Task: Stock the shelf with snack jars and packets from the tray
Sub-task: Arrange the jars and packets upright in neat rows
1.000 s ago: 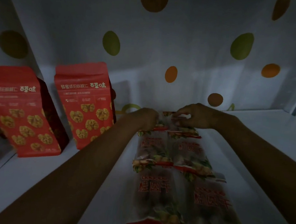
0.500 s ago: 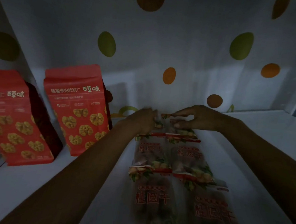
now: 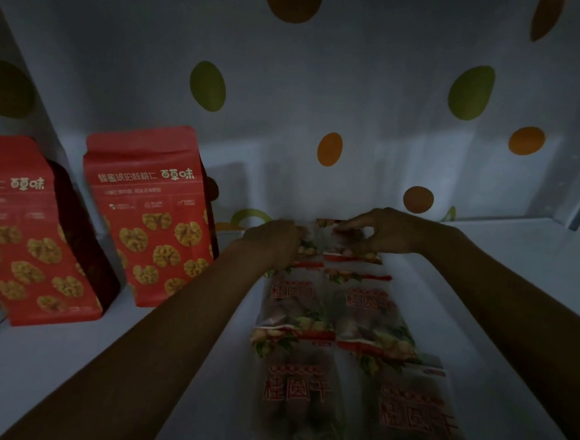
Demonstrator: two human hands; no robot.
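Several clear snack packets with red lettering lie flat in two rows on the white shelf [image 3: 524, 291], running from the front edge toward the back wall. My left hand [image 3: 273, 241] rests curled on the rearmost left packet [image 3: 305, 246]. My right hand [image 3: 382, 233] pinches the top edge of the rearmost right packet [image 3: 345, 244] with thumb and fingertips. Closer to me lie the middle pair [image 3: 330, 308] and the front pair [image 3: 354, 406] of packets. Both forearms reach deep into the dim shelf.
Two tall red walnut bags stand upright at the left, one [image 3: 152, 210] close to my left forearm, the other [image 3: 23, 232] at the edge. The back wall [image 3: 359, 87] is white with green and orange dots. Bare shelf lies to the right of the packets.
The view has shifted a little, so the red bags sit further right in the frame. Both hands stay at the rearmost packets, with my right fingers a bit more spread.
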